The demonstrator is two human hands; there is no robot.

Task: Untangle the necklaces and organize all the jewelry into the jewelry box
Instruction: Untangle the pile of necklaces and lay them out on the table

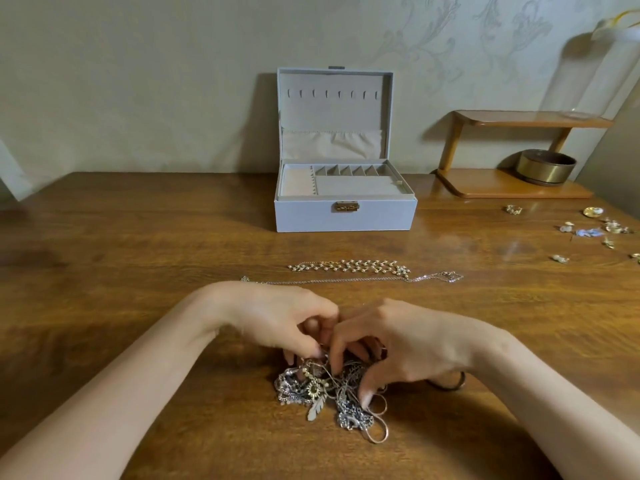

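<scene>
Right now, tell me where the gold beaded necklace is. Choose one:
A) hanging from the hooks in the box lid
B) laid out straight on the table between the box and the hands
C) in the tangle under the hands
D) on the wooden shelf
B: the gold beaded necklace lies stretched out on the table, in front of the open jewelry box and beyond the tangle of necklaces that the left hand and right hand pick at.

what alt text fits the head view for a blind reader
The left hand and right hand pinch at a tangled heap of necklaces on a wooden table. Beyond lie a beaded necklace and a thin chain, then an open grey jewelry box.
</scene>
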